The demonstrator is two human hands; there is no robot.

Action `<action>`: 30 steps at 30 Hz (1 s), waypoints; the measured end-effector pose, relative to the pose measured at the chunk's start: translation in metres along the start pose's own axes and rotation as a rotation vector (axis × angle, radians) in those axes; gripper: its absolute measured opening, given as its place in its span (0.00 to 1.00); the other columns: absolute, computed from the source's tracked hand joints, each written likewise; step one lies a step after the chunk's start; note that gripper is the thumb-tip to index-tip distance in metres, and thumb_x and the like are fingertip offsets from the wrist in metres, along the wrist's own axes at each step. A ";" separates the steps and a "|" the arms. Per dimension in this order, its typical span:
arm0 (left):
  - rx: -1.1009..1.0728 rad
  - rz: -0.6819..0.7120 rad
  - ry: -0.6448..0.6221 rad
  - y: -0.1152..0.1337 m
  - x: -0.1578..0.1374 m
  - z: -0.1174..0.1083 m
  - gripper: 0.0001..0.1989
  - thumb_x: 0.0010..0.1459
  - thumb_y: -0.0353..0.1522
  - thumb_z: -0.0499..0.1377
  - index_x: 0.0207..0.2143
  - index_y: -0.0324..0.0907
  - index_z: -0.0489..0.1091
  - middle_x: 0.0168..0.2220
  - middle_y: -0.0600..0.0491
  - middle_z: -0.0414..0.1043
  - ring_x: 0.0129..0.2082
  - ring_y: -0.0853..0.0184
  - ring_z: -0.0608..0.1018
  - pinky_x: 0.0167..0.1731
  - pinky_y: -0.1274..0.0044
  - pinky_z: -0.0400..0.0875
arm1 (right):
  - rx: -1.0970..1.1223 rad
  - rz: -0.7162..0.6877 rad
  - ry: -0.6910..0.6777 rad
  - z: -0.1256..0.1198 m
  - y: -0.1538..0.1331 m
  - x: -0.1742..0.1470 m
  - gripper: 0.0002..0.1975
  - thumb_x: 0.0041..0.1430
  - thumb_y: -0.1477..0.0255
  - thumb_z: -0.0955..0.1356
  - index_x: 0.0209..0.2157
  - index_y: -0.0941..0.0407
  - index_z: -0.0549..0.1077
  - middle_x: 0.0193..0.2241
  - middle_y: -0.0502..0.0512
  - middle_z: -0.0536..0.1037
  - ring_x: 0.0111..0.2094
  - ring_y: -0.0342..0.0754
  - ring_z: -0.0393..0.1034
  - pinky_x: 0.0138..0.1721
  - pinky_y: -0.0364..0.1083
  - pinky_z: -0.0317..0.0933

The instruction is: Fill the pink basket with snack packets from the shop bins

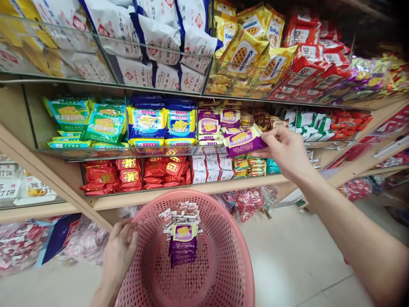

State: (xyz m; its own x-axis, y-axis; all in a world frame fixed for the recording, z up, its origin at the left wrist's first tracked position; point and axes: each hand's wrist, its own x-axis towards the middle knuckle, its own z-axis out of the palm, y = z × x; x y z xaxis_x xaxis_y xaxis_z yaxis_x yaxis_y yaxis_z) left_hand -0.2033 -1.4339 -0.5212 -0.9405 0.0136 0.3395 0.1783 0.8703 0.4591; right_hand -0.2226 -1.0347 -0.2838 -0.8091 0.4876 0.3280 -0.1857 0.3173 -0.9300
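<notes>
In my right hand is a purple and yellow packet of soda biscuits, pinched at its right end between thumb and fingers. It is held in front of the middle shelf, just right of a stack of matching purple packets. Over the left rim of a pink plastic basket, my left hand has its fingers loosely curled, with nothing visible in them. Inside the basket lie a small pile of purple biscuit packets and several small white and brown packets.
Green packets and blue-yellow packets fill the middle shelf's left side. White bags and yellow cookie bags sit above behind a clear front strip. Red packets line the lower shelf. Plastic-wrapped goods lie beneath, above the tiled floor.
</notes>
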 end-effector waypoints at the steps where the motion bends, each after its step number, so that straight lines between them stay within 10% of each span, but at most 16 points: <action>1: -0.004 -0.002 -0.001 0.000 0.000 0.000 0.15 0.58 0.38 0.47 0.35 0.42 0.71 0.45 0.49 0.67 0.44 0.61 0.73 0.44 0.70 0.67 | 0.034 0.023 -0.013 0.000 0.004 -0.012 0.09 0.52 0.69 0.67 0.25 0.57 0.62 0.24 0.48 0.68 0.21 0.38 0.67 0.25 0.43 0.68; 16: -0.023 -0.001 0.021 0.001 -0.002 -0.001 0.14 0.58 0.38 0.48 0.35 0.42 0.71 0.44 0.49 0.67 0.43 0.61 0.73 0.45 0.69 0.68 | 0.346 0.656 -0.340 0.109 0.152 -0.199 0.19 0.49 0.56 0.67 0.25 0.56 0.60 0.23 0.44 0.62 0.24 0.39 0.66 0.28 0.45 0.71; 30: 0.078 0.118 0.081 0.001 -0.004 0.002 0.13 0.58 0.35 0.49 0.35 0.41 0.71 0.44 0.47 0.67 0.42 0.60 0.71 0.44 0.68 0.67 | -0.074 0.491 -0.364 0.114 0.176 -0.215 0.12 0.53 0.63 0.61 0.21 0.55 0.60 0.18 0.47 0.65 0.21 0.43 0.62 0.22 0.42 0.57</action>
State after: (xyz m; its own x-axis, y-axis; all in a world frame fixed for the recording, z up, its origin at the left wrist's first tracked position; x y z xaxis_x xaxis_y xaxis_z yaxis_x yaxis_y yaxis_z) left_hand -0.1999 -1.4318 -0.5236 -0.8876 0.0810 0.4535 0.2601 0.9006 0.3483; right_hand -0.1447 -1.1765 -0.5375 -0.9312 0.2865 -0.2255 0.2855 0.1883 -0.9397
